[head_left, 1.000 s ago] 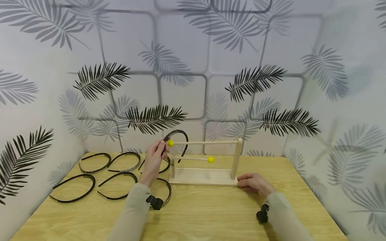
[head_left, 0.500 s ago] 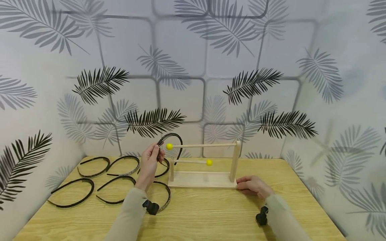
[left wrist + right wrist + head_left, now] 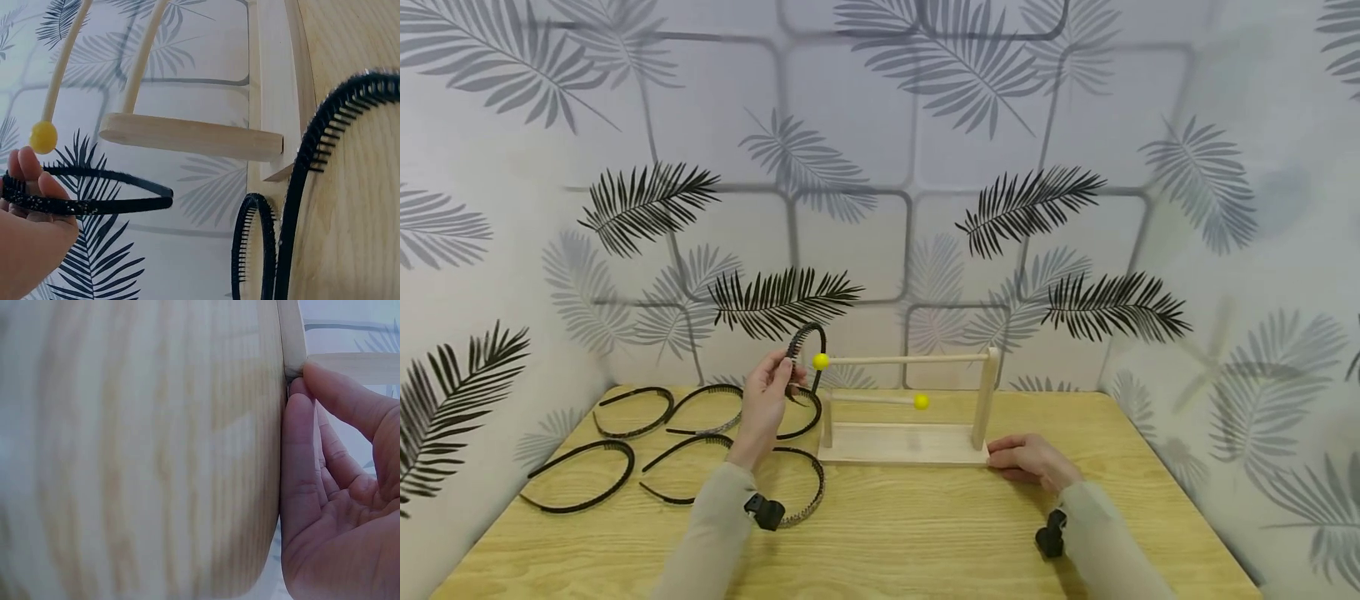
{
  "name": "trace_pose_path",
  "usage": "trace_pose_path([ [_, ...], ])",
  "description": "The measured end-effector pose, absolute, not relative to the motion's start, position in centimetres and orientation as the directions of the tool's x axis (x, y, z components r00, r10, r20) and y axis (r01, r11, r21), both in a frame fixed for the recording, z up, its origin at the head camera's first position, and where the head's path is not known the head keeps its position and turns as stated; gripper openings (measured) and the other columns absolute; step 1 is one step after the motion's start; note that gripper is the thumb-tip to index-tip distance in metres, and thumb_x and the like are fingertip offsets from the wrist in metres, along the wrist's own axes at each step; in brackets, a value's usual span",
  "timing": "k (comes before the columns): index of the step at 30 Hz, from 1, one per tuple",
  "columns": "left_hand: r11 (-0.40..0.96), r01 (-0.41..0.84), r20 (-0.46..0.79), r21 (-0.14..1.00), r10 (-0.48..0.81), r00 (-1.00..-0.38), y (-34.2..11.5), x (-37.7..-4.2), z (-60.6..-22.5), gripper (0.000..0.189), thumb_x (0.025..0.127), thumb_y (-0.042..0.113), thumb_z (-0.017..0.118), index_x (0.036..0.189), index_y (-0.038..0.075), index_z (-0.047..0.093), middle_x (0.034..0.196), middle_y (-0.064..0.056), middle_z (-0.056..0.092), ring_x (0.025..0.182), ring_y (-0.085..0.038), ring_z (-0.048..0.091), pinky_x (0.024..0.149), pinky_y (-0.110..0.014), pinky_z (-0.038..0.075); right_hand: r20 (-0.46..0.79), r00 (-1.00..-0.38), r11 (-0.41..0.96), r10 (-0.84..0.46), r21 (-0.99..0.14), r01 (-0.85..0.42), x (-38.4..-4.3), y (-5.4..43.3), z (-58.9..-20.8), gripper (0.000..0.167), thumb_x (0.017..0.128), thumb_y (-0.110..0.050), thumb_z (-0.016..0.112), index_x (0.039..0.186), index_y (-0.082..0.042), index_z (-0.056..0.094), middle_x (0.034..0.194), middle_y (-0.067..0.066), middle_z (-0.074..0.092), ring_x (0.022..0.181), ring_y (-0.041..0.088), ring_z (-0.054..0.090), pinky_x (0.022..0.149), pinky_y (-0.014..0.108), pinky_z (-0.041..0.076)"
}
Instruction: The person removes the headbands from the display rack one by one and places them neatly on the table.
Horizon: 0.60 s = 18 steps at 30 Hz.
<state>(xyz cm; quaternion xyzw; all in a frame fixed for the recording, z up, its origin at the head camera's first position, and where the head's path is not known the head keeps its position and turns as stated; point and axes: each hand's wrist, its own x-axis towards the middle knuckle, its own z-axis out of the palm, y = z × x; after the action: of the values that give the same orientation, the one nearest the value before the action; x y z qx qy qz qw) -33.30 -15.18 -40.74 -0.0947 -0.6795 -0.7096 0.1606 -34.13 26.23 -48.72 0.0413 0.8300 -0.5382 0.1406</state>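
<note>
My left hand [image 3: 765,402] pinches a black toothed headband [image 3: 808,325] held upright by the yellow ball [image 3: 822,361] at the left end of the stand's upper rod. In the left wrist view this headband [image 3: 119,205] lies just past the ball [image 3: 44,137], its speckled band between thumb and fingers. The wooden stand [image 3: 902,454] has a second, shorter-looking rod ending in another yellow ball [image 3: 921,402]. At the base's right front corner, my right hand [image 3: 1033,460] grips the wood; the right wrist view shows the thumb [image 3: 350,400] on that corner.
Several black headbands lie on the wooden table [image 3: 925,542] at the left, among them a plain one [image 3: 628,467] in front and a speckled one [image 3: 816,492] under the left forearm. A leaf-patterned backdrop [image 3: 865,125] stands behind and at both sides.
My left hand has drawn the headband leftward along the upper rod to its ball end; earlier the rod passed through the loop. The right hand stays at the base's corner.
</note>
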Motion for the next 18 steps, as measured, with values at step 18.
trace_pose_path([
  [18,-0.117,0.152,0.174,0.981,0.205,-0.963,-17.0,-29.6,-40.5,0.049,0.1,0.021,0.058,0.142,0.006,0.037,0.104,-0.006,0.069,0.089,-0.012,0.068,0.076,-0.026,0.055,-0.277,-0.955,0.407,-0.106,-0.889,0.212,-34.3,26.4,-48.7,0.042,0.087,-0.012,0.074,0.124,0.004,0.063,0.109,0.008,0.071,0.088,0.009,0.069,0.08,0.03,0.058],
])
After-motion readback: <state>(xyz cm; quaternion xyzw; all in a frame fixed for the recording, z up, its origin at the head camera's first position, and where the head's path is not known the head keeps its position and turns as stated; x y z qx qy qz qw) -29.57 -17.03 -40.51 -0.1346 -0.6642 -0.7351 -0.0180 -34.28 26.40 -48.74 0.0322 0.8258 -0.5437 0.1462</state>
